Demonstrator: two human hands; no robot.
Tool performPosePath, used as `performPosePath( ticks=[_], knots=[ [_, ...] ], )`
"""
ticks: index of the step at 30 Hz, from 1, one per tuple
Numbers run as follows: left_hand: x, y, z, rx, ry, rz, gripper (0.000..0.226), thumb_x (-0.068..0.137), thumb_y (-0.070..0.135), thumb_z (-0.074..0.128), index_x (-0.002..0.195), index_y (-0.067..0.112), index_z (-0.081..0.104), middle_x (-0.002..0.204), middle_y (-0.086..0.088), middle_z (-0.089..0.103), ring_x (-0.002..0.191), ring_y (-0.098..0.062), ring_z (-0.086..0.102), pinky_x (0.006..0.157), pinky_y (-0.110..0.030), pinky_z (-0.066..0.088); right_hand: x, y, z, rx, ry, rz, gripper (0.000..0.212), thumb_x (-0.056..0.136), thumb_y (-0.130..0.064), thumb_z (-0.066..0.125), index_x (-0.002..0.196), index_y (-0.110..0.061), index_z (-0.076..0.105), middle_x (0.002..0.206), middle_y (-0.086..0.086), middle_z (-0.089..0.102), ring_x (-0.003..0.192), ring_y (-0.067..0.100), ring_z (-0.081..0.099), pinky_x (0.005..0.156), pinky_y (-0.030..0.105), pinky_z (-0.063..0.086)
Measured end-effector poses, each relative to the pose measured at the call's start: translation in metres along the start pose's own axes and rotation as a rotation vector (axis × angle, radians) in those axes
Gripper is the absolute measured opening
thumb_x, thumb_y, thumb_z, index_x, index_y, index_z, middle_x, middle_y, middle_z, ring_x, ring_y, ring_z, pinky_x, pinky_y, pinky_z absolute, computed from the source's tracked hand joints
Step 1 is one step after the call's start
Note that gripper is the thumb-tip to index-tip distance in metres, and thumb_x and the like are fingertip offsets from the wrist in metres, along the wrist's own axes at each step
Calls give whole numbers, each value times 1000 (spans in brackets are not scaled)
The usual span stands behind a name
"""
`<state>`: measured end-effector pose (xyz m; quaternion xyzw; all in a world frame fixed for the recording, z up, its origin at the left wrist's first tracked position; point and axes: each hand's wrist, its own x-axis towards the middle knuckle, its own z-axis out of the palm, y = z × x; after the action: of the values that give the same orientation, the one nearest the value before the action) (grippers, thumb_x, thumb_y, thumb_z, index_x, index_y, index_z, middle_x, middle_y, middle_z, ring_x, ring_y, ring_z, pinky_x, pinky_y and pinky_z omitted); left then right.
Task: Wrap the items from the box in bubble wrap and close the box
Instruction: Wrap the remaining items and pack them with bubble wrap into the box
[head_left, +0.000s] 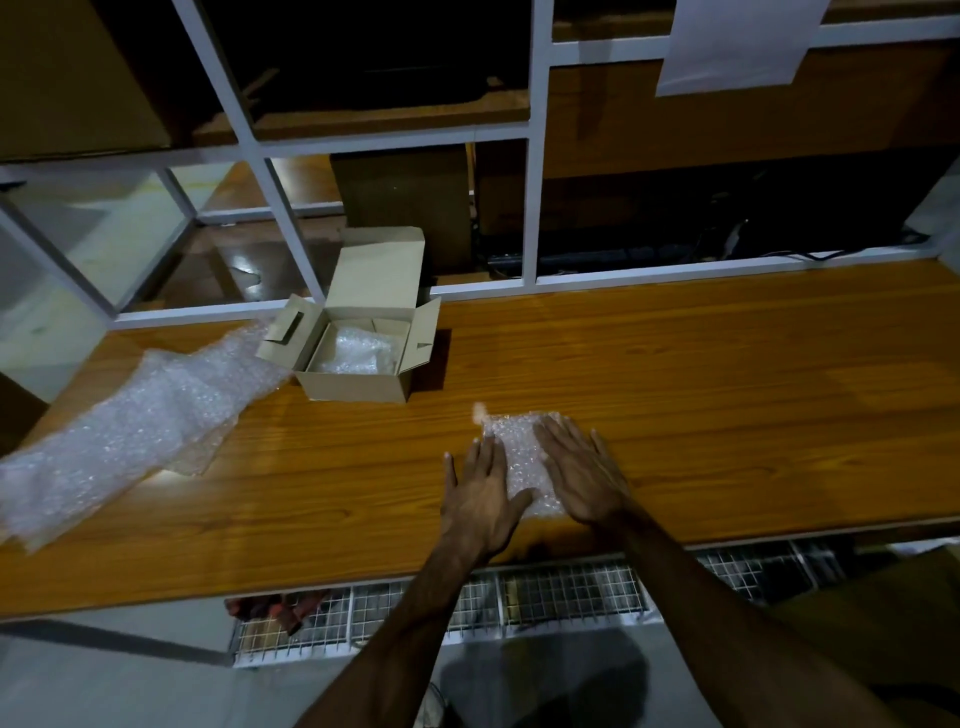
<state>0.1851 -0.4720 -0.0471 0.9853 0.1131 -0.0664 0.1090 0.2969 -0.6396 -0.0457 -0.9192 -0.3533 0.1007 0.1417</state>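
Note:
A small piece of bubble wrap (521, 457) lies flat on the wooden table near its front edge. My left hand (480, 493) rests flat on its left side with straight fingers. My right hand (584, 475) presses flat on its right side, fingers spread. Whether anything lies under the wrap is hidden. An open cardboard box (363, 332) stands further back to the left, lid and side flaps up, with a bubble-wrapped bundle (356, 351) inside.
A long loose sheet of bubble wrap (130, 426) spreads over the table's left part, reaching the box. A white metal frame (530, 156) with shelves rises behind the table. Wire mesh baskets (519, 597) sit below the front edge.

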Motion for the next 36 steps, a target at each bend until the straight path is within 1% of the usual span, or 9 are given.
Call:
performPosePath(
  ticks=[6,9,11,16,21,25,29,34,36],
  knots=[
    [-13,-3,-7,-41,73,-146,112,89,94,21,164,11,24,174,-14,14,162,-34,1,124,-65,-9,6,-4,-13,15,-64,85,58,115,-43,21,169,-32,4,176,-9,-2,163,20,-4,130,54,-2],
    [-13,0,-9,-213,136,-190,75,80,86,55,123,24,60,145,-9,49,150,-36,29,123,-69,12,11,-5,-16,55,-49,116,61,113,-45,32,169,-27,14,176,-4,10,163,23,5,131,55,7],
    [-11,6,-15,-295,155,-248,47,72,69,72,96,31,57,125,-2,52,135,-30,40,121,-65,18,15,-4,-20,106,-32,123,66,108,-47,44,166,-24,23,172,1,27,159,26,22,128,54,22],
    [-11,11,-30,-471,143,-295,25,82,51,71,84,31,57,105,2,62,110,-23,56,104,-54,39,11,-4,-47,233,-27,47,85,83,-50,71,158,-44,29,141,-5,60,122,25,61,97,47,55],
    [-34,6,-59,-1204,134,-214,17,92,11,70,102,4,59,100,-18,67,82,-30,71,70,-47,62,-4,-1,-44,752,15,191,100,79,-10,87,157,-44,35,144,-3,58,119,19,63,84,33,62],
    [-35,-12,-78,-1338,239,-224,29,99,-6,61,125,-1,50,121,-18,63,80,-6,75,58,-24,60,-14,-16,-51,1106,73,267,65,87,-8,84,139,-28,51,135,10,65,108,21,71,73,32,64],
    [-33,-19,-84,-1383,352,-306,35,104,-3,55,131,8,36,103,-18,57,50,-4,63,42,-17,46,-21,-46,-61,1298,134,289,65,89,0,78,138,-24,42,122,7,66,102,23,72,66,28,63],
    [-33,-30,-89,-1420,463,-226,46,103,4,62,131,29,35,124,-21,57,86,-21,70,59,-24,55,-19,-75,-56,1196,194,236,44,94,-4,73,111,-39,53,150,8,52,134,30,55,99,54,58],
    [-43,-29,-99,-1438,407,-137,58,101,-2,61,145,25,34,131,-12,54,95,-19,71,64,-28,61,-17,-83,-58,1109,282,239,27,95,-2,69,102,-26,61,155,3,51,144,21,44,107,47,48]
  ],
)
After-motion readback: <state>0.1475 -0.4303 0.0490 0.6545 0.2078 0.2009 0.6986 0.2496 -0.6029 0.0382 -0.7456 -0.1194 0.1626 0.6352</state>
